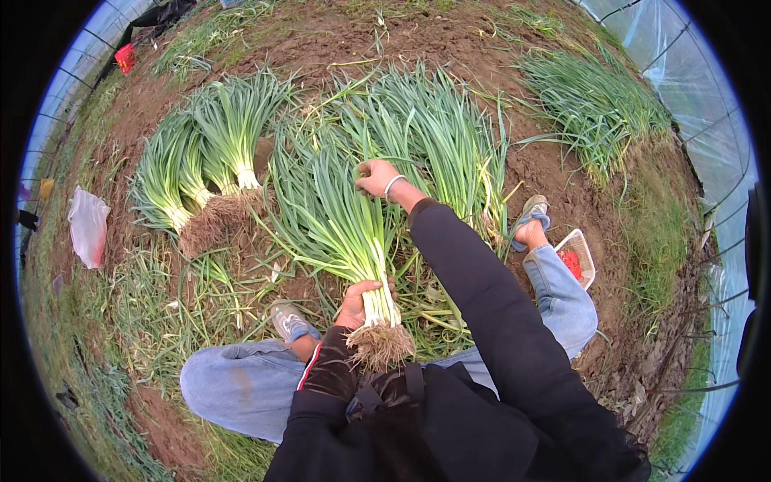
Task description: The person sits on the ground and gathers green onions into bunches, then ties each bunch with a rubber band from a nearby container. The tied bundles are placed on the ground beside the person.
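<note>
My left hand [354, 303] grips a bunch of leafy allium plants [376, 304], probably green garlic, around its white stems. The bunch's brown, stringy roots [380, 346] point towards my lap, and its long green leaves fan away from me. Further up, my right hand [379, 179], with a white bracelet on the wrist, has its fingers curled in among the leaves. Whether it pinches a leaf is hard to see. Just beyond lies a loose heap of the same plants [421, 132], partly hidden by my right forearm.
Several tied bunches [226, 165] lie at left, roots towards me. A white plastic bag [88, 226] sits further left. Beside my right leg stands a white basket [582, 253] holding red ties or strips. Another plant heap [596, 108] and plastic greenhouse sheeting [705, 90] are at right.
</note>
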Tool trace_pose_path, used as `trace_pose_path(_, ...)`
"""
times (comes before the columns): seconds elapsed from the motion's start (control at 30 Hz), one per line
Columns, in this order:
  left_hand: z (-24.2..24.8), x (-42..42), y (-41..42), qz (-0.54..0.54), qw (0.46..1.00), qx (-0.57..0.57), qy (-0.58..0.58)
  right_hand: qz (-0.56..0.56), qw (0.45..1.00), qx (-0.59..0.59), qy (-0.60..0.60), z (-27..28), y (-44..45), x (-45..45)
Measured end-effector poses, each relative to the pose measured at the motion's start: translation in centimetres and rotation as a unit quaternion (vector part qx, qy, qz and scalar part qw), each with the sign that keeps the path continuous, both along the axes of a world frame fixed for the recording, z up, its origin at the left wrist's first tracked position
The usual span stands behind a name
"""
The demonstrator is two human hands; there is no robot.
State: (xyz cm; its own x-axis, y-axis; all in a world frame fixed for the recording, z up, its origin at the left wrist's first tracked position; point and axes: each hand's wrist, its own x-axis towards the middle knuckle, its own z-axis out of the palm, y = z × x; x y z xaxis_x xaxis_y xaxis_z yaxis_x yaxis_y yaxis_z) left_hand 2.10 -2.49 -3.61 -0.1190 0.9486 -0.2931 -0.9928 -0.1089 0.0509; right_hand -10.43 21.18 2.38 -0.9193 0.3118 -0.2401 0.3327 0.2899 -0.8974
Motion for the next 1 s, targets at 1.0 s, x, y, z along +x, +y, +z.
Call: trace_pose_path(1.0,-1.0,1.7,3.6,0.063,0.990,-0.066,0.110,-0.160,0.983,-0.091,0.024,-0.9,-8.9,27.0)
